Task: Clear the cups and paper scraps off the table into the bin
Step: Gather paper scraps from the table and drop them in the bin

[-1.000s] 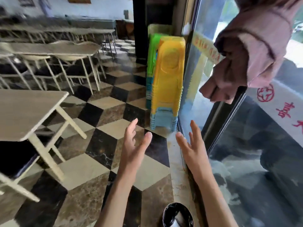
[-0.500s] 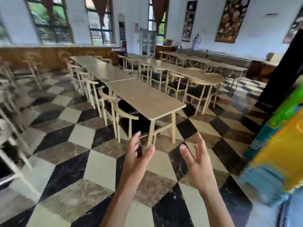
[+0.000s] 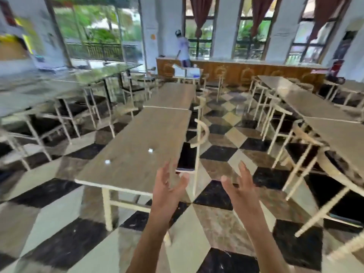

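Long wooden table point(image 3: 137, 134) left of centre over a checkered floor point(image 3: 216, 154), with two small white paper scraps point(image 3: 150, 150) lying apart on its near half. Just right of those, left hand point(image 3: 167, 186) and right hand point(image 3: 240, 186) raised side by side, fingers spread, palms facing, empty. Chair point(image 3: 199, 134) tucked against the table's right edge; more tables point(image 3: 307, 103) farther right.

Two small white paper scraps are seen on the long wooden table point(image 3: 137, 134). One scrap point(image 3: 150, 150) lies near the right edge, and the other scrap point(image 3: 107, 162) lies closer to the near left corner, well apart from it.
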The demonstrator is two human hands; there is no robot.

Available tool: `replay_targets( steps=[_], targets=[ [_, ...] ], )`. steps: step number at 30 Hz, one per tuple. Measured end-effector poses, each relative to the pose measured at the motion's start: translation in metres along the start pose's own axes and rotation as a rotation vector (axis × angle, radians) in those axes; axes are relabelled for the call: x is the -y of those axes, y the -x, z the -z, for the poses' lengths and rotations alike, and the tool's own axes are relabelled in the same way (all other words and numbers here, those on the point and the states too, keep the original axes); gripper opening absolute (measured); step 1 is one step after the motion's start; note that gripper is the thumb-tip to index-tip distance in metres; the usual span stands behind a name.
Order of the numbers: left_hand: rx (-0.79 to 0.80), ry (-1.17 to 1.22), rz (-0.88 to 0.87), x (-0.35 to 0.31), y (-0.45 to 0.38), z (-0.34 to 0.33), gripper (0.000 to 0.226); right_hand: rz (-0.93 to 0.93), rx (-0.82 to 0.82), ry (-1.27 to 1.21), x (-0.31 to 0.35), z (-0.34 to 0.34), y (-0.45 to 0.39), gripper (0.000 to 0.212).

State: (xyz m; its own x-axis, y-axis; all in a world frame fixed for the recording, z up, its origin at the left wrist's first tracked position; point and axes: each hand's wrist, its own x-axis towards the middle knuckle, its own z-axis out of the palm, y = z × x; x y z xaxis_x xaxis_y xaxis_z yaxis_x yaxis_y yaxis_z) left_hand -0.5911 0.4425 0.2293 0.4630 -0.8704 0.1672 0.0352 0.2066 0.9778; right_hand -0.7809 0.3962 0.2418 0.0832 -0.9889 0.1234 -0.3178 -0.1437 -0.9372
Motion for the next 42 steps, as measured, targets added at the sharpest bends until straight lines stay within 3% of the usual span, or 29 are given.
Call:
replay_targets(
  steps=[3,12,15,21,25,32,36,42],
  targets=[
    [-0.148,-0.076,0.005,-0.001,-0.031,0.082,0.076,0.049,0.138,-0.055,0.026,-0.09,-0.027,0.078],
    [-0.412,-0.12,0.074,0.031,-0.123,0.223,0.076,0.08,0.43,-0.104,0.044,-0.272,-0.111,0.096],
    [-0.467,-0.128,0.085,0.048,-0.173,0.252,0.071,0.072,0.49,-0.107,0.036,-0.327,-0.154,0.092],
    [-0.506,-0.15,0.176,0.08,-0.274,0.294,0.069,0.017,0.575,-0.1,0.026,-0.428,-0.243,0.082],
    [-0.514,-0.136,0.23,0.107,-0.324,0.314,0.056,-0.022,0.66,-0.068,0.019,-0.488,-0.286,0.081],
    [-0.537,-0.12,0.391,0.165,-0.388,0.361,0.074,-0.148,0.754,-0.003,-0.007,-0.572,-0.327,0.075],
    [-0.523,-0.111,0.492,0.21,-0.423,0.395,0.077,-0.276,0.745,0.039,-0.024,-0.622,-0.345,0.067],
    [-0.421,-0.054,0.68,0.266,-0.475,0.437,0.061,-0.475,0.692,0.048,-0.04,-0.681,-0.359,0.057]
  ],
)
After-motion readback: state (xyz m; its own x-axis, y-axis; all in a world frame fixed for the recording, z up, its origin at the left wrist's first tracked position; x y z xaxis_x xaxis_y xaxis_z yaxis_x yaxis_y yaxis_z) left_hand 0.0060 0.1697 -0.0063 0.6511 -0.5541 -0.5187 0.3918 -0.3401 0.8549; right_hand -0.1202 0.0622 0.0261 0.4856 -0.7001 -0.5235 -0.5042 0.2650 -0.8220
